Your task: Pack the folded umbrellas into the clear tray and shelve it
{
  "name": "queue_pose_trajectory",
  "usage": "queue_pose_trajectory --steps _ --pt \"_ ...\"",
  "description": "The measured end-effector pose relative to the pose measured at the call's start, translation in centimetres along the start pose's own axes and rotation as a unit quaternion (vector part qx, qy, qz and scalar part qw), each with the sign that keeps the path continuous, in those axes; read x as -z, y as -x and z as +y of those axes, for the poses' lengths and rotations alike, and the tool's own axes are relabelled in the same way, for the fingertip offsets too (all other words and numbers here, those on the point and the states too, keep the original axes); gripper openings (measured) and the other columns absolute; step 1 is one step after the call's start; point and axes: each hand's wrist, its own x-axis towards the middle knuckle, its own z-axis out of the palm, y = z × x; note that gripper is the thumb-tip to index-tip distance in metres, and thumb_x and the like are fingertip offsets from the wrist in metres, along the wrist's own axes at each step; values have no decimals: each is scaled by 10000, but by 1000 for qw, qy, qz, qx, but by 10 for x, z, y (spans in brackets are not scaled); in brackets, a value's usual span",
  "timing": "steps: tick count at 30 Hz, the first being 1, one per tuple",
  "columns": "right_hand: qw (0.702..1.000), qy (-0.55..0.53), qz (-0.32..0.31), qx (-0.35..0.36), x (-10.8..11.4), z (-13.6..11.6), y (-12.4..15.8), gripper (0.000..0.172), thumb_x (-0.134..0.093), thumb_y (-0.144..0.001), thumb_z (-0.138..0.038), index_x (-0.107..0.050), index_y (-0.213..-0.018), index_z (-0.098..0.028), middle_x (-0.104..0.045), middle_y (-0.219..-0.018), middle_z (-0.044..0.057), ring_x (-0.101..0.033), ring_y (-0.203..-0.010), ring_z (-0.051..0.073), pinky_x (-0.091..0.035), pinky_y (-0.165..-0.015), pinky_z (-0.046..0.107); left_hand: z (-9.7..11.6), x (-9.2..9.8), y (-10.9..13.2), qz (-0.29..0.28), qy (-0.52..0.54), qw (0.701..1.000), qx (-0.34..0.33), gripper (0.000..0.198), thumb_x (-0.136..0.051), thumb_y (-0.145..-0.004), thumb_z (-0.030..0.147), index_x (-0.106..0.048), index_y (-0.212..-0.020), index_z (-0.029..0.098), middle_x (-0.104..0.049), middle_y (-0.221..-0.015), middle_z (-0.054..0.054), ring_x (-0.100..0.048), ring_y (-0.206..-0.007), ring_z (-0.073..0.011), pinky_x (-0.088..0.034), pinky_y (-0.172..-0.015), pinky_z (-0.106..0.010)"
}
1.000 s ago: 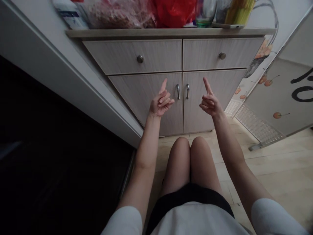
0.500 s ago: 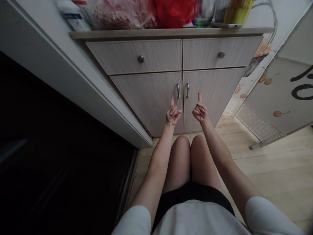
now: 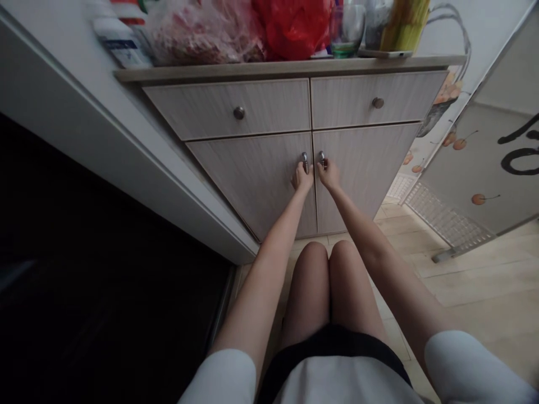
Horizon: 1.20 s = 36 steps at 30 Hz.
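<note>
My left hand [image 3: 302,177] is closed around the lower part of the left door handle [image 3: 304,157], a small metal pull. Beside it, my right hand [image 3: 329,174] grips the matching right door handle [image 3: 321,155]. Both handles sit near the middle seam of a pale wood-grain cabinet [image 3: 252,174]. Its left door and right door [image 3: 362,168] are shut. Above them are two drawers, each with a round knob [image 3: 238,113]. The fingertips are partly hidden behind the handles.
Along the cabinet top stand white bottles [image 3: 124,47], a clear plastic bag [image 3: 202,33], a red bag [image 3: 295,28], a glass [image 3: 347,31] and a yellow container [image 3: 404,25]. A white panel with cherry prints [image 3: 497,168] is at right, a dark opening at left.
Both hands have moved forward and inward to the door handles. Their pointing index fingers have curled, and each hand now grips a handle. The view has tilted slightly upward.
</note>
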Motion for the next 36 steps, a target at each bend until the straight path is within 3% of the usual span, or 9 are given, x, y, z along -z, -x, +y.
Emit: queue_pose_trajectory --steps 3,6,11,19,24,27,30,33,36 --pt "1000 11 1 -7 -2 2 2 342 -456 -972 -315 -659 -1179 -134 -705 -1130 173 -677 -966 224 -497 -892 357 -2 5 5 -4 -19 999 -35 203 -601 -914 159 -652 -1106 202 -719 -1086 -117 -672 -1083 -246 -487 -968 -387" --pt "1000 11 2 12 7 5 19 347 -431 -984 -340 -652 -1188 -167 -707 -1136 148 -673 -972 215 -503 -893 364 -3 13 23 1 -33 998 -49 284 -573 -917 136 -631 -1186 206 -722 -1122 -122 -676 -1093 -247 -489 -973 -379" --pt "997 -29 -2 67 53 13 72 329 -432 -974 -403 -629 -1152 -208 -712 -1109 103 -673 -909 192 -519 -861 347 -12 40 78 20 -38 996 -74 345 -518 -971 244 -583 -1303 176 -715 -1193 -163 -676 -1116 -262 -480 -1000 -386" --pt "992 -42 47 112 165 25 161 332 -495 -947 -469 -627 -1144 -237 -723 -921 73 -681 -815 212 -546 -790 381 -53 132 172 87 -10 988 -126 502 -511 -970 488 -637 -1313 145 -732 -1124 -197 -702 -1064 -295 -485 -992 -410" --pt "991 -7 96 90 233 48 197 331 -520 -942 -466 -629 -1154 -237 -706 -891 60 -682 -805 207 -563 -765 380 -88 192 208 193 -39 973 -116 542 -559 -915 522 -666 -1275 131 -733 -1146 -202 -707 -1080 -306 -510 -988 -420" --pt "989 -12 144 44 272 74 209 390 -576 -891 -536 -638 -1134 -238 -700 -893 75 -682 -811 220 -572 -783 414 -112 232 222 262 -50 961 -69 510 -590 -871 482 -692 -1216 119 -741 -1120 -198 -710 -1076 -313 -533 -984 -428" --pt "972 -66 227 -2 306 100 210 496 -685 -744 -651 -657 -1029 -246 -706 -912 117 -695 -854 264 -563 -836 478 -127 272 228 323 -28 946 -6 502 -610 -821 457 -696 -1182 119 -728 -1165 -195 -673 -1154 -333 -526 -1023 -459" --pt "952 -111 284 -23 333 115 205 531 -785 -567 -699 -669 -857 -271 -719 -902 127 -707 -943 315 -523 -943 538 -128 301 227 366 15 929 47 482 -585 -776 499 -699 -1110 171 -725 -1183 -146 -633 -1207 -368 -488 -1075 -536" --pt "943 -108 312 -38 351 118 200 473 -818 -501 -676 -652 -734 -299 -727 -891 111 -702 -1012 360 -483 -1001 583 -118 316 220 396 67 913 73 463 -477 -781 547 -668 -1077 246 -711 -1197 -73 -577 -1276 -404 -413 -1123 -640"
